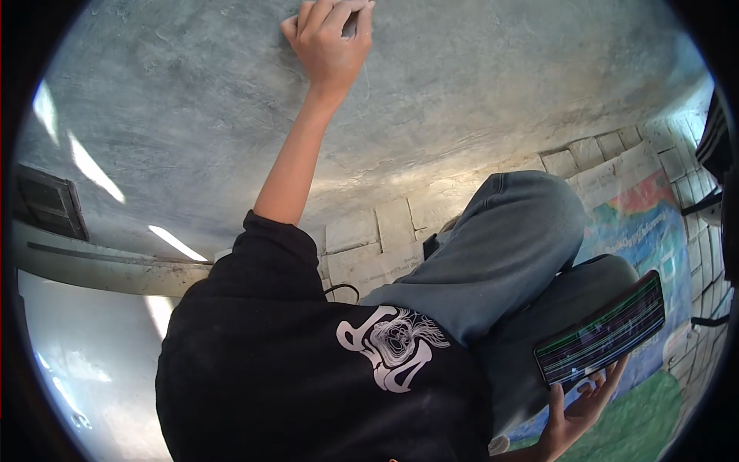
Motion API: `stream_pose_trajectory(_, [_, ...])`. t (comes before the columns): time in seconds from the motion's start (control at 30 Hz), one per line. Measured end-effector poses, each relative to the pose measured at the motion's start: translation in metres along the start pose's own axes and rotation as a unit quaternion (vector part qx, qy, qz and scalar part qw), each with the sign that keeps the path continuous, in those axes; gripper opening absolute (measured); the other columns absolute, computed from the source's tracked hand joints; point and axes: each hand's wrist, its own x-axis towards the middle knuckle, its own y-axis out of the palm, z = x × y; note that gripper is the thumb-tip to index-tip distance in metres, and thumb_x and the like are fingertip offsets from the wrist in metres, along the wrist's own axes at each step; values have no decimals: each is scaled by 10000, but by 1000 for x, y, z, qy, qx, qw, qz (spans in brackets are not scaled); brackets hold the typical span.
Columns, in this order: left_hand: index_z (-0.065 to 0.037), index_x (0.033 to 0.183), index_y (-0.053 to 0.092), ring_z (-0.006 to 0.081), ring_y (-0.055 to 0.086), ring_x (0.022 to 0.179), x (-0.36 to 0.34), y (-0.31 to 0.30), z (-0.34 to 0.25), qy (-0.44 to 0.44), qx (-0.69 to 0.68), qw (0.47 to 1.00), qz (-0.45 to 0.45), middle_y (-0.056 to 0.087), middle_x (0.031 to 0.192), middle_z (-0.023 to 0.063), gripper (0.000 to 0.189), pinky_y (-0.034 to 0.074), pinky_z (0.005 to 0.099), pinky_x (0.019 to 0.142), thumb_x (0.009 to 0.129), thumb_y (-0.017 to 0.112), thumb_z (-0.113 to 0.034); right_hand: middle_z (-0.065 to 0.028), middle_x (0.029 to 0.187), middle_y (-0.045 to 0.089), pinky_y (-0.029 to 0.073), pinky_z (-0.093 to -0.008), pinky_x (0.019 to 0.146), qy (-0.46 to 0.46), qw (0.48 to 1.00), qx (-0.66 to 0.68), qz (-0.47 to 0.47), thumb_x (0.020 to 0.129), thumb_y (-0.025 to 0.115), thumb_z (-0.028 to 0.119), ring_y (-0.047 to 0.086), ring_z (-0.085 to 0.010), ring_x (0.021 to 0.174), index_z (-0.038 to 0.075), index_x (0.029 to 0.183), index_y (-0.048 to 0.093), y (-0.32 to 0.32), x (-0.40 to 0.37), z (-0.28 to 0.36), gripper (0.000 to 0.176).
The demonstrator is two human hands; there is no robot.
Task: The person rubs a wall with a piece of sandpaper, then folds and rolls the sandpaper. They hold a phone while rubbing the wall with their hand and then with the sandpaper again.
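Note:
My left hand reaches up to the grey plastered wall at the top edge of the head view. Its fingers are curled in and pinched together against the surface. Whatever sits between the fingertips, if anything, is cut off or hidden. At the lower right, my right hand grips a smartphone by its lower edge, thumb in front and fingers partly behind. The phone lies tilted over my leg, its dark screen covered with green, white and purple streaks.
My bent legs in jeans fill the middle right. Beneath them a colourful printed banner covers part of the brick floor. At the left are a wooden frame and a ledge. Someone's dark striped clothing shows at the right edge.

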Motion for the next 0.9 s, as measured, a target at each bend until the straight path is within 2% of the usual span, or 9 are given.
stream_pose_trajectory(0.03, [-92, 828, 683, 160, 526, 715, 4, 4, 1, -9, -2, 1000, -5, 586, 718, -8, 84, 325, 322, 706, 761, 732, -104, -229, 1347, 431, 380, -396, 875, 26, 1000, 8, 5, 665, 828, 149, 479, -298, 1119, 23, 1456, 248, -3, 0, -5, 989])
stream_pose_trajectory(0.3, [-96, 830, 684, 158, 522, 718, 1, 7, 2, -25, -10, 1000, -10, 591, 720, -9, 86, 316, 322, 701, 762, 733, -113, -220, 1371, 400, 381, -374, 885, 47, 998, 35, 3, 680, 818, 138, 472, -294, 1130, 20, 1457, 242, -1, -3, -4, 975])
stream_pose_trajectory(0.37, [-194, 842, 738, 95, 521, 687, -12, 15, 13, 28, -3, 998, -54, 594, 689, -96, 128, 278, 282, 706, 720, 775, -192, -219, 1371, 398, 383, -365, 881, 45, 997, 57, 2, 682, 817, 136, 474, -291, 1127, 20, 1456, 243, -1, -1, -5, 971])
stream_pose_trajectory(0.47, [-193, 838, 737, 95, 524, 695, -27, 13, 12, -6, 1, 999, -35, 595, 691, -93, 128, 283, 281, 716, 716, 775, -182, -214, 1356, 410, 387, -351, 871, 30, 998, 51, 5, 684, 817, 134, 477, -282, 1122, 16, 1454, 247, -2, -1, -6, 966])
stream_pose_trajectory(0.57, [-175, 778, 722, 93, 486, 682, -29, 14, 15, -2, -12, 999, -44, 544, 660, -102, 59, 254, 295, 704, 739, 761, -196, -203, 1345, 418, 391, -342, 846, 26, 999, 47, 9, 685, 818, 133, 486, -266, 1086, 12, 1452, 249, -3, -1, -8, 962])
stream_pose_trajectory(0.7, [-174, 727, 702, 91, 481, 672, -23, 15, 13, 3, -12, 998, -54, 541, 653, -102, 60, 251, 294, 697, 745, 756, -191, -189, 1330, 427, 383, -324, 809, 30, 998, 48, 7, 676, 826, 151, 491, -238, 1026, 7, 1450, 250, -3, 0, -9, 976])
stream_pose_trajectory(0.77, [-192, 840, 734, 91, 521, 694, -20, 14, 12, 2, 0, 1000, -29, 600, 694, -97, 129, 284, 282, 723, 717, 774, -181, -185, 1327, 429, 380, -318, 799, 28, 998, 50, 6, 672, 829, 157, 491, -231, 1011, 6, 1450, 250, -3, -1, -9, 982])
stream_pose_trajectory(0.9, [-186, 837, 733, 91, 525, 694, -21, 13, 10, -6, 2, 1000, -22, 601, 691, -96, 124, 283, 283, 720, 720, 774, -184, -184, 1333, 426, 376, -317, 795, 35, 998, 46, 5, 667, 832, 161, 488, -234, 1015, 7, 1452, 245, -3, -1, -8, 992])
